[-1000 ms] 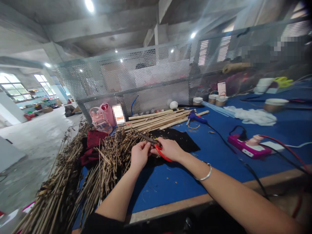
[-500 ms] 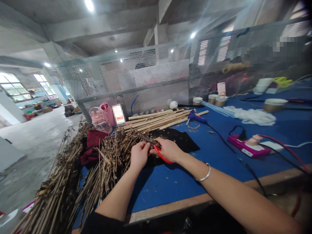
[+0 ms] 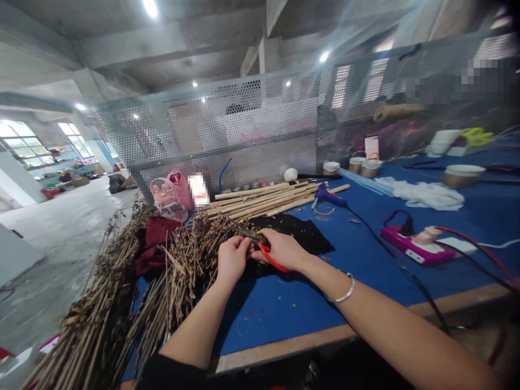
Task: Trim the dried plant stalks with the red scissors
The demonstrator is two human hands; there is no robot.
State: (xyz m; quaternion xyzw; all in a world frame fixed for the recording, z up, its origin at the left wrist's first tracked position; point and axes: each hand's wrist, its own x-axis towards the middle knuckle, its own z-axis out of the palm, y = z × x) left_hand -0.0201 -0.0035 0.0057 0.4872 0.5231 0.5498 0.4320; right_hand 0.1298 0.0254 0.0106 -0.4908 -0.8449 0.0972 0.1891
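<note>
A perforated metal screen (image 3: 219, 143) is set up behind the blue-topped bench (image 3: 280, 314), whose near left side is covered by dried plant stems. These are laid in a long bundle (image 3: 95, 287) at the far left and in a tangled heap (image 3: 187, 260) just beside the hands. Behind the heap, pale wooden sticks (image 3: 264, 199) are spread loosely, and a black cloth (image 3: 311, 233) is partly covered by the right hand. A magenta power strip (image 3: 418, 246) is placed well apart to the right.

The red-handled scissors (image 3: 271, 259) are held in the right hand (image 3: 284, 250), its grip closed around the handles, with the blades pointed left over the edge of the heap. The left hand (image 3: 233, 261) is curled beside the blades, its thumb and fingertips brought together; whether anything is pinched there cannot be made out. A blue glue gun (image 3: 331, 196) is left lying by the sticks, held by neither hand.

Small plant scraps (image 3: 293, 305) are scattered on the bench, so some cutting may be judged done; by the heap's bulk, much appears left unsorted, though no finished piece can be identified.
</note>
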